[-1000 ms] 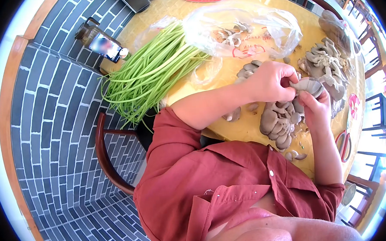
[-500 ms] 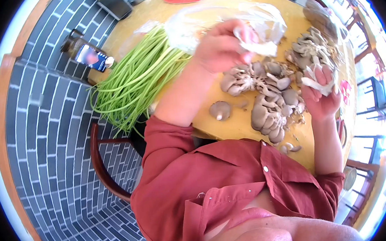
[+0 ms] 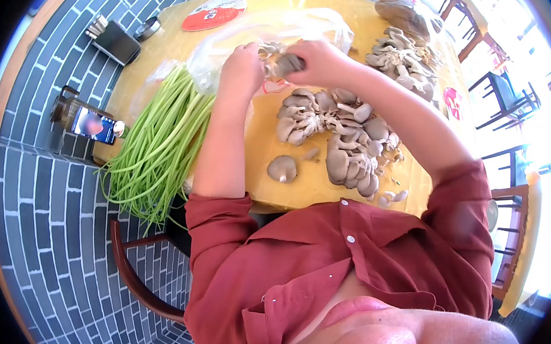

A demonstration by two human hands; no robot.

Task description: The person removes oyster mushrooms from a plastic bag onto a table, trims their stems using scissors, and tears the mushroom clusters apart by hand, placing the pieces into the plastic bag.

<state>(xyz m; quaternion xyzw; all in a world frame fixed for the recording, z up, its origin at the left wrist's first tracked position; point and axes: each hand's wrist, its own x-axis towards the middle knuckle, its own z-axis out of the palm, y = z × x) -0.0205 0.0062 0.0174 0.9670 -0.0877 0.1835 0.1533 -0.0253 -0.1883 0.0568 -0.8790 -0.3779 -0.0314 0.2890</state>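
Note:
My left hand (image 3: pixel 241 71) and my right hand (image 3: pixel 320 61) are close together over the near edge of a clear plastic bag (image 3: pixel 210 58). Both have their fingers closed on grey oyster mushrooms (image 3: pixel 290 63); fingers partly hide the pieces, and the right one is smeared by motion. Below my hands lies a loose pile of oyster mushrooms (image 3: pixel 349 157), with one single mushroom cap (image 3: pixel 282 169) apart on its left. Another oyster mushroom cluster (image 3: pixel 402 61) rests beyond my right forearm.
Long green stalks (image 3: pixel 159 148) lie at the table's left. A phone (image 3: pixel 93 124) leans on a brown holder beside the brick wall (image 3: pixel 41 207). At the back are a red-and-white round fan (image 3: pixel 213 13), a black chopstick box (image 3: pixel 116 42) and a filled plastic bag (image 3: pixel 405 13).
Both hands have moved left and come together over the bag. The white pieces they held are out of sight; grey mushrooms are now in the fingers. The whole view has shifted.

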